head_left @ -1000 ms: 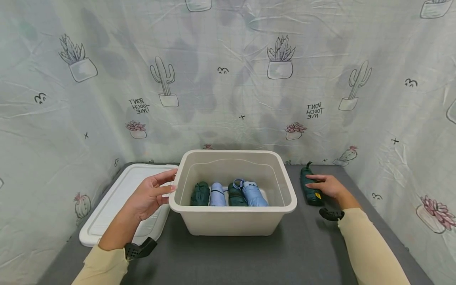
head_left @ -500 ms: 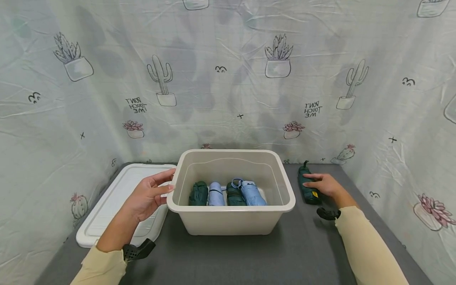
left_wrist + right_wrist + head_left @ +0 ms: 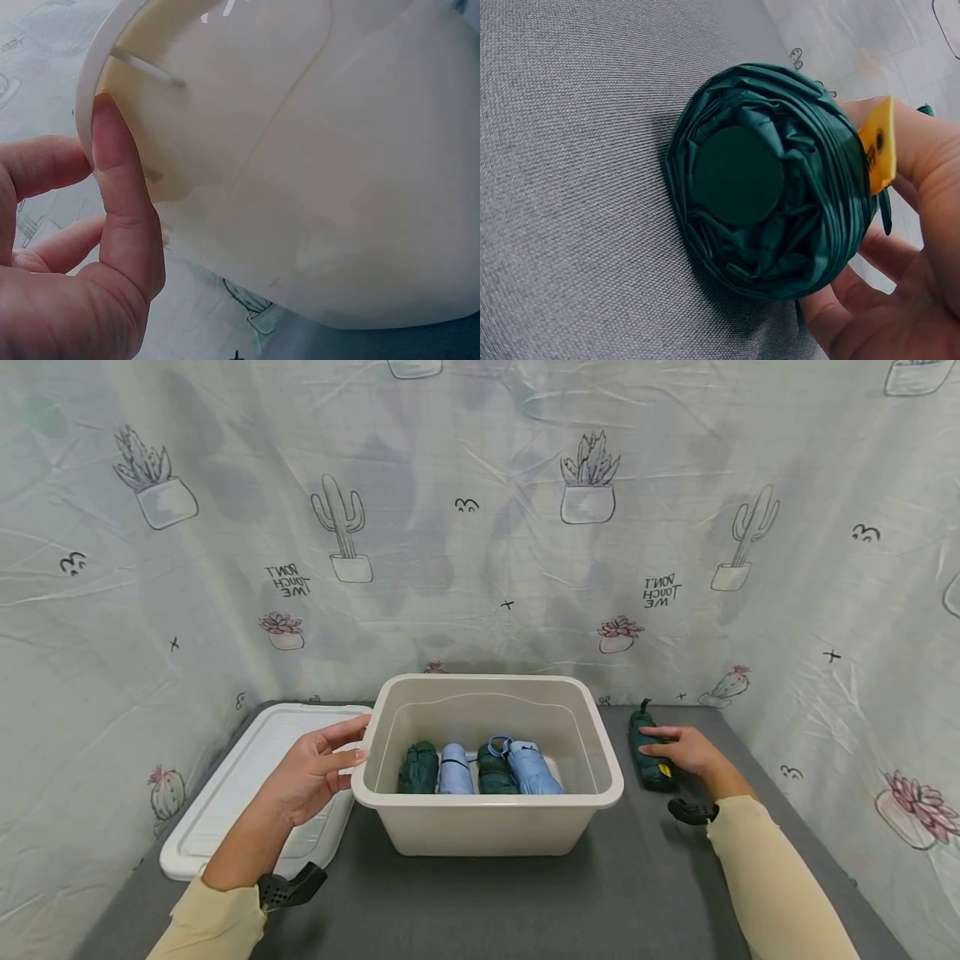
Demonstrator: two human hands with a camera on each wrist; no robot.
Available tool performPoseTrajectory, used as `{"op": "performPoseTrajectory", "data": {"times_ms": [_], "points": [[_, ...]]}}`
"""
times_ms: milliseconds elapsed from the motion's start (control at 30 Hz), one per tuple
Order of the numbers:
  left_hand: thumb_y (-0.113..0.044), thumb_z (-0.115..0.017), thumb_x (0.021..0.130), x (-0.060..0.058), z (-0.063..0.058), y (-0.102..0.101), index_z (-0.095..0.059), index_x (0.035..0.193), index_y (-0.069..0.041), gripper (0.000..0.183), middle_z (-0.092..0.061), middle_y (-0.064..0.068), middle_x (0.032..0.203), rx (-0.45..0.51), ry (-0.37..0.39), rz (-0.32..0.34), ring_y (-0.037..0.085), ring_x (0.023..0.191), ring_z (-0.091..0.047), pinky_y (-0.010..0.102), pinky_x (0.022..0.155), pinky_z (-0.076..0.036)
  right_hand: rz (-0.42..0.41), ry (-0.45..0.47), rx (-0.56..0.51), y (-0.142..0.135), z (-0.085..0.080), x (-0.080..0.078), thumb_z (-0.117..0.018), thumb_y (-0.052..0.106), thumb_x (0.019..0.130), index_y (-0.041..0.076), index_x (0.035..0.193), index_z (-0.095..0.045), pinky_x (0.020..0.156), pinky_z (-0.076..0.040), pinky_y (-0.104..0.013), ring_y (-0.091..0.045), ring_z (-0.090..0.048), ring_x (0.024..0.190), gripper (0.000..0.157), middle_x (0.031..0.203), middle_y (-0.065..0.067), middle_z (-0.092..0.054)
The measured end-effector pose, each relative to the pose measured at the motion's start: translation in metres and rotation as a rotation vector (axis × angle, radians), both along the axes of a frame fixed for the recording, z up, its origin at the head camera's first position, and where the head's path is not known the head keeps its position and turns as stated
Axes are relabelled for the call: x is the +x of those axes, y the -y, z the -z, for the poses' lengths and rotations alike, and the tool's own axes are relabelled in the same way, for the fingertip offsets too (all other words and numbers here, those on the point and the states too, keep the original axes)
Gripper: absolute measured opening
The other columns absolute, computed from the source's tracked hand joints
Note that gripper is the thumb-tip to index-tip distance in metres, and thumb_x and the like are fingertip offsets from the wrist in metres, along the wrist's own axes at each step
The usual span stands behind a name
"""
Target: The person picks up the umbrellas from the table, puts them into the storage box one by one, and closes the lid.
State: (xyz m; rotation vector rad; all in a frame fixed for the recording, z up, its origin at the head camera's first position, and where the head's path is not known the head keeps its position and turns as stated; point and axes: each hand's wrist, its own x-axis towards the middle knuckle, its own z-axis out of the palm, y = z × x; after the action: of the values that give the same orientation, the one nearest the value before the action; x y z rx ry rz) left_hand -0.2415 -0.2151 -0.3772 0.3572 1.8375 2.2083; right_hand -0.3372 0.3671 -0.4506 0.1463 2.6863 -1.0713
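My left hand point(image 3: 311, 772) pinches the left rim of a beige plastic bin point(image 3: 487, 827); the left wrist view shows the thumb on one side of the rim and a finger on the other. Inside the bin lie two dark green folded umbrellas, one at the left point(image 3: 418, 768) and one further right point(image 3: 495, 770), alternating with a slim light blue one point(image 3: 455, 770) and a wider light blue one point(image 3: 534, 768). At the right, my right hand point(image 3: 688, 752) holds another folded dark green umbrella point(image 3: 739, 176) around its side. This umbrella lies on the table with a yellow tag point(image 3: 881, 148) showing.
A white lid point(image 3: 225, 802) lies flat on the grey table point(image 3: 495, 910), left of the bin and partly behind my left arm. A curtain point(image 3: 480, 552) printed with cacti hangs behind the table and along both sides.
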Motion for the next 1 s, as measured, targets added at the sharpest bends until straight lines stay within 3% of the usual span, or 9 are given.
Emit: {"op": "performPoseTrajectory", "data": {"times_ms": [1000], "points": [[0.0, -0.056, 0.092, 0.001, -0.0013, -0.0001, -0.032, 0.145, -0.001, 0.058, -0.044, 0.021, 0.132, 0.01, 0.003, 0.003, 0.023, 0.1, -0.067, 0.042, 0.078, -0.056, -0.004, 0.015, -0.024, 0.001, 0.0016, -0.0026, -0.07, 0.043, 0.081, 0.016, 0.138, -0.049, 0.103, -0.036, -0.061, -0.046, -0.028, 0.134, 0.066, 0.152, -0.025, -0.021]]}}
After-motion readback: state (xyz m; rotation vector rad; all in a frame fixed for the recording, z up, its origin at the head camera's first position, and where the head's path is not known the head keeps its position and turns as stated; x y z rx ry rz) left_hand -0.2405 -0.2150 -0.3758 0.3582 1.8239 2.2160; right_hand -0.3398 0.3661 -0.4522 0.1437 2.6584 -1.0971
